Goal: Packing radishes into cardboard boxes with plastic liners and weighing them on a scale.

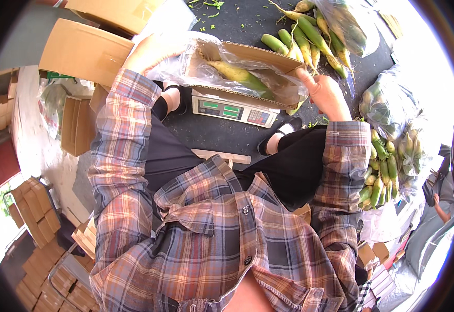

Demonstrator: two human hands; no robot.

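Observation:
A long cardboard box (261, 52) lined with a clear plastic bag (177, 73) rests on a white digital scale (235, 110) between my feet. Inside lies a green-and-yellowish radish (237, 75), its pale root end to the left. My left hand (157, 52) grips the bag's bunched plastic at the box's left end; its fingertips are partly hidden by plastic and glare. At the right end, my right hand (328, 96) is closed on the box edge and the plastic there, thumb on the inner side.
Several loose radishes (310, 39) lie on the dark floor beyond the box, some under plastic. Bagged radishes (388, 104) and another pile (383, 177) are to my right. Open cardboard boxes (84, 49) stand at the left, with stacked cartons (35, 208) farther back.

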